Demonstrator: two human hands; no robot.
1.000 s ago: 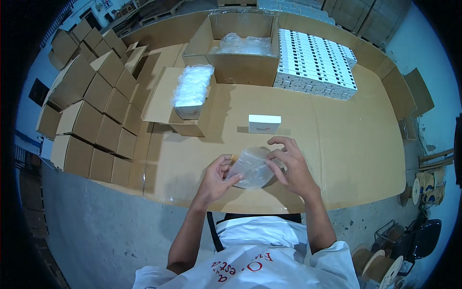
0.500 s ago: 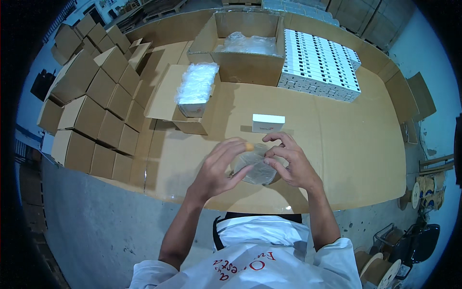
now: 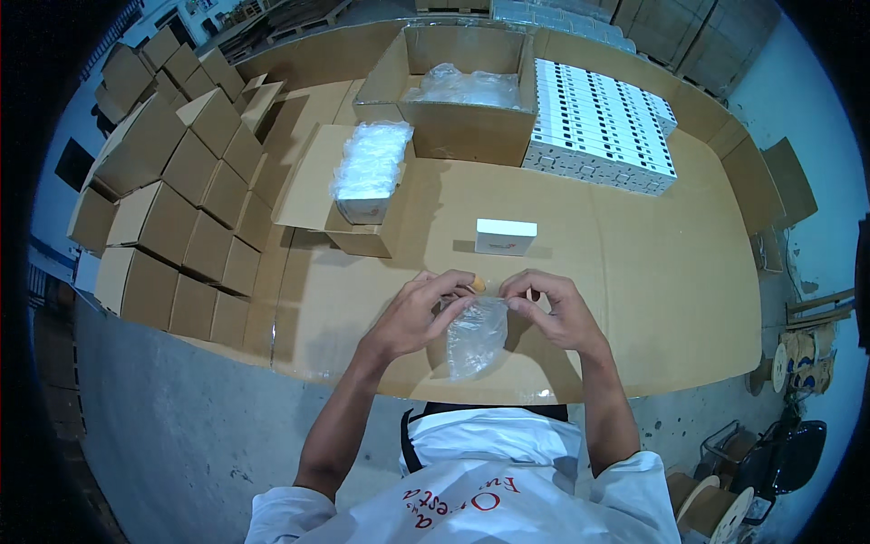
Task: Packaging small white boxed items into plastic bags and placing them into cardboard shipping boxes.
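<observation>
A small clear plastic bag (image 3: 475, 335) hangs between both hands above the near edge of the cardboard-covered table (image 3: 634, 299). My left hand (image 3: 419, 313) pinches its upper left rim. My right hand (image 3: 553, 310) pinches the upper right rim. A small orange thing (image 3: 478, 285) shows between the fingertips at the bag's mouth. A small white box (image 3: 505, 237) lies on the table just beyond the hands.
A low open carton (image 3: 358, 213) with clear bags stands left of centre. A large open carton (image 3: 464, 95) with plastic wrap is at the back. Rows of white boxes (image 3: 603, 127) fill the back right. Stacked closed cartons (image 3: 172, 181) line the left side.
The bag was held bunched low between the hands; now both hands have lifted it by the top rim so it hangs down, and the view has shifted slightly.
</observation>
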